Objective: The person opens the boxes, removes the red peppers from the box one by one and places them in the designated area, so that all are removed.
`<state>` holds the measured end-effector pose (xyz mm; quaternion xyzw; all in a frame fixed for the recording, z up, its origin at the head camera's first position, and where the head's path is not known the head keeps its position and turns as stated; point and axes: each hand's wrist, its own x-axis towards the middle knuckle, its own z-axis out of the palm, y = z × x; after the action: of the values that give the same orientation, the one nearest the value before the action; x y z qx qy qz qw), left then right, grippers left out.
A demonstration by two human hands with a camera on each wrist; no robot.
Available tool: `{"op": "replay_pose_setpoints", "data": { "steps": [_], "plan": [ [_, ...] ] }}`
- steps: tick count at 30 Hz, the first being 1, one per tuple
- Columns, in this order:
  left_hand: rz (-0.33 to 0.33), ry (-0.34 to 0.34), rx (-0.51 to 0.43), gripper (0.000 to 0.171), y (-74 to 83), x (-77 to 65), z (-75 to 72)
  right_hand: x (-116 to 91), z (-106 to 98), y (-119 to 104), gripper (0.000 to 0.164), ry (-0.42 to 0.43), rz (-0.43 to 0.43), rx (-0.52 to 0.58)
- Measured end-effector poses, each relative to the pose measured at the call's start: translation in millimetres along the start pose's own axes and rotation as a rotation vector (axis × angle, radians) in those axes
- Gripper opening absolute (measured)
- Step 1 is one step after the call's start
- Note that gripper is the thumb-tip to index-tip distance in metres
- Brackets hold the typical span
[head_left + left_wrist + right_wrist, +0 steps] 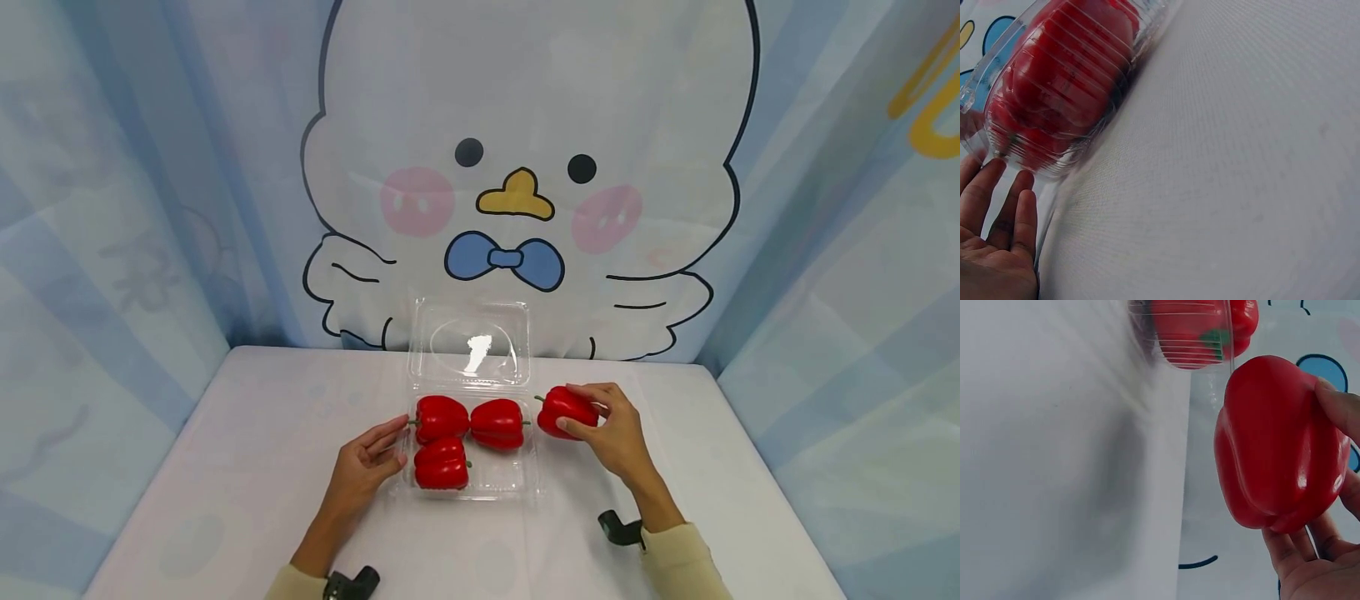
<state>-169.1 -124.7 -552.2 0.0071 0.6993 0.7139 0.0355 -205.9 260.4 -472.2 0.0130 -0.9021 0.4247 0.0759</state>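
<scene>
A clear plastic clamshell box (498,483) lies on the table with its lid (468,342) tipped back. Inside it are three red bell peppers: one at the back left (442,418), one at the back right (497,423), one at the front left (441,463). My left hand (362,468) touches the box's left side with fairly straight fingers, as the left wrist view also shows. In my right hand (618,429) is another red bell pepper (1279,444), gripped between thumb and fingers just right of the box, its green stem towards the box.
The table (255,433) has a white cover. Behind it hangs a pale blue cloth (525,83) with a cartoon bird print, and more cloth closes off both sides. Black wrist cameras (621,528) sit on both wrists.
</scene>
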Motion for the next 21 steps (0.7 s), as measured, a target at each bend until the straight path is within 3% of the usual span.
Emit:
{"op": "replay_pose_setpoints", "data": {
  "steps": [6, 21],
  "plan": [
    [0.024, -0.027, -0.008, 0.058, -2.1, 0.6, -1.9, 1, 1, 11, 0.060, -0.002, 0.039, 0.011],
    [0.002, -0.007, 0.006, 0.058, -1.9, 0.3, -0.3, 7, 3, 32, 0.059, -0.037, 0.119, -0.010]
  ]
}}
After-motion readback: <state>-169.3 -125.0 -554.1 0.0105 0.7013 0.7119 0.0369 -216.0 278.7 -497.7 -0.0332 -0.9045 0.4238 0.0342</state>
